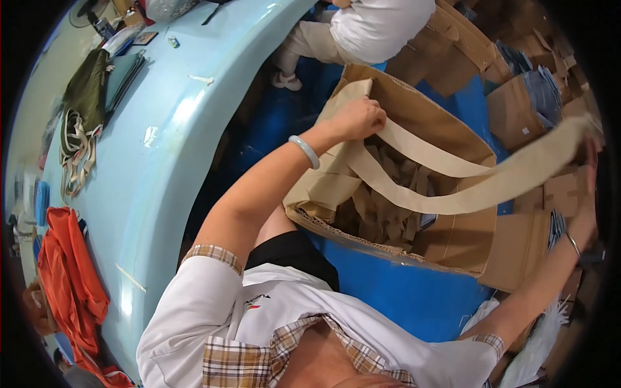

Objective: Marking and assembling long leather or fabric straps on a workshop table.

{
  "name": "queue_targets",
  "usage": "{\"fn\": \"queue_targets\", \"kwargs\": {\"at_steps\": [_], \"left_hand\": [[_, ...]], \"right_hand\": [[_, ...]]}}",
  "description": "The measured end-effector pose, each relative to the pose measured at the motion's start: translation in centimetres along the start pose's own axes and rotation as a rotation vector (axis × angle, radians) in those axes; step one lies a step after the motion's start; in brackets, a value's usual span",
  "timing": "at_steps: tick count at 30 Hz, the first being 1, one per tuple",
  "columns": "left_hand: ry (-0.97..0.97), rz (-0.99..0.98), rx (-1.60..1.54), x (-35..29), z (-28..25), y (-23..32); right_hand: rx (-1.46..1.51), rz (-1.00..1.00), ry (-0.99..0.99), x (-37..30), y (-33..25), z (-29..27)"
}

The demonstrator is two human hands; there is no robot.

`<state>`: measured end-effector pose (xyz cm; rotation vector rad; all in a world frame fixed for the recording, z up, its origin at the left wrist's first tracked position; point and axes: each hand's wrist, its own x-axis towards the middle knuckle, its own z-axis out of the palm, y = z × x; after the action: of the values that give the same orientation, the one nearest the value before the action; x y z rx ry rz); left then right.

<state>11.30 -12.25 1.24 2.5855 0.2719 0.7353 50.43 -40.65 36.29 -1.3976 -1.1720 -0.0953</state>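
Observation:
My left hand point(362, 119) is closed on beige cloth at the left rim of an open cardboard box point(446, 123). More of this beige cloth point(323, 181) hangs folded over that side of the box. From it a long beige cloth strap point(433, 202) runs in a loop across the box opening. Its far end rises through the air to my right hand point(591, 155), stretched out to the far right. That hand is blurred and partly cut by the picture's rim, its fingers closed at the strap. Several beige strips point(391, 220) lie inside the box.
On my left curves a pale blue table point(174, 116) with a red-orange garment point(71, 278) and an olive cloth bag with cords point(84, 97). Another person point(381, 29) in white sits ahead. Cartons holding dark blue folded goods point(540, 97) crowd the right. The floor point(401, 291) is blue.

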Motion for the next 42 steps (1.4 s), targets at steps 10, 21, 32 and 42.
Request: {"fn": "queue_targets", "kwargs": {"at_steps": [10,21,32,42], "left_hand": [[0.017,-0.041,-0.044,-0.5,0.2,-0.6],[0.108,-0.005,0.081,-2.6,1.1,3.0],[0.262,0.039,-0.221,-9.4,-4.1,8.4],[0.236,-0.207,-0.507,-20.7,-4.5,5.0]], "right_hand": [[-0.943,0.044,-0.915,-20.9,22.8,19.6],[-0.221,0.399,-0.800,-24.1,15.9,25.1],[0.183,0.377,-0.660,-25.4,13.1,37.4],[0.120,0.623,-0.546,-26.4,13.3,37.1]]}}
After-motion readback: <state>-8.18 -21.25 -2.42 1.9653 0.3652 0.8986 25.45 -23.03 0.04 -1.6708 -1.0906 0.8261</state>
